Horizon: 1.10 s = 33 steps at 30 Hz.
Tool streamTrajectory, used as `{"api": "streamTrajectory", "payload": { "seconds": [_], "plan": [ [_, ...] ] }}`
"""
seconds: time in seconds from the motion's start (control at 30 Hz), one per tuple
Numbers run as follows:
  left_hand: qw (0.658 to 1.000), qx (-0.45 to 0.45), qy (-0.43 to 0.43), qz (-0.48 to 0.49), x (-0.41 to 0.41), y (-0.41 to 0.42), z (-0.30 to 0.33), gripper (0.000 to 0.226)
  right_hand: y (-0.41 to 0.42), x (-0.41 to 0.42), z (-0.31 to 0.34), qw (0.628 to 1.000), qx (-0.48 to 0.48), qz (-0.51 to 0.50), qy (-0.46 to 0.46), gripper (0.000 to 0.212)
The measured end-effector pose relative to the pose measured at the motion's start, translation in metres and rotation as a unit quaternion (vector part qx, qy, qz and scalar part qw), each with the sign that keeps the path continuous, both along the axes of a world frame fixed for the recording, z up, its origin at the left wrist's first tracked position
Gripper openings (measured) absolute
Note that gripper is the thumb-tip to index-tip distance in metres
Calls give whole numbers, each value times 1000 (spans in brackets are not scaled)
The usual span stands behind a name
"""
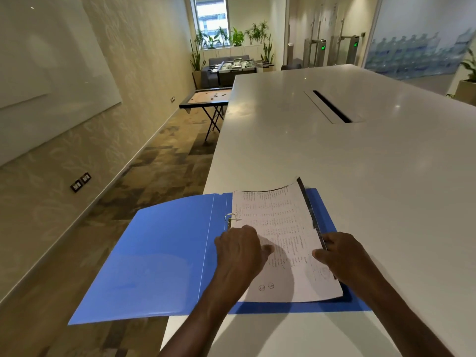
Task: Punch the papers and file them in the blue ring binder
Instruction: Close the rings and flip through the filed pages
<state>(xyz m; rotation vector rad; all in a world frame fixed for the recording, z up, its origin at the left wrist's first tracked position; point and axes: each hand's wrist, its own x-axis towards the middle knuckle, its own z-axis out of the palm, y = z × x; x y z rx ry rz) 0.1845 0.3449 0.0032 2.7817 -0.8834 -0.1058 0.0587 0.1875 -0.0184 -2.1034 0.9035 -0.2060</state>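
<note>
While you stand at the big white table (334, 155), the blue ring binder (159, 258) lies open at its near corner. Its left cover sticks out past the table edge over the floor, so it could tip if you lean on it. That cover looks thin and bendy, so I think you should move it by the middle spine, not by a corner.

On the right half of the binder sit the papers (280, 228), a small stack with printed writing. Paper is light and floppy. It can tear at the holes, so hold the stack flat and near the edges. The far edge looks a little curled up.

Your left hand (239, 251) rests on the left side of the stack, right by the metal ring (230, 218). Its fingers are bent down onto the page and the thumb points across it. You cannot tell from here if it pinches a sheet or just presses. Your right hand (340, 253) holds the right edge of the stack, fingers curled round it and thumb on top.

I think the holes are going onto the ring now. Whether the near ring is through, you cannot see, as your left hand hides it.
</note>
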Motion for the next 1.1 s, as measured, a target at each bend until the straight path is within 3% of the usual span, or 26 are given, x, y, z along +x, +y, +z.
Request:
{"api": "streamTrajectory", "payload": {
  "seconds": [0.13,0.53,0.67,0.83,0.97,1.1],
  "plan": [
    [996,83,6,-8,3,-1,-9,45,1,-4,-5,998,-66,-20,6,16],
    [997,81,-10,-7,0,-1,-13,53,6,-5,-14,984,-172,-18,47,23],
    [1000,10,23,0,4,5,-8,46,11,-3,-13,970,-223,-25,91,36],
    [994,-77,61,54,28,21,3,48,15,3,-14,957,-280,2,78,59],
    [973,-146,98,149,57,48,6,68,17,3,-18,943,-303,50,129,53],
    [952,-152,117,238,91,97,1,77,15,3,-17,942,-309,58,121,45]
  ]
}}
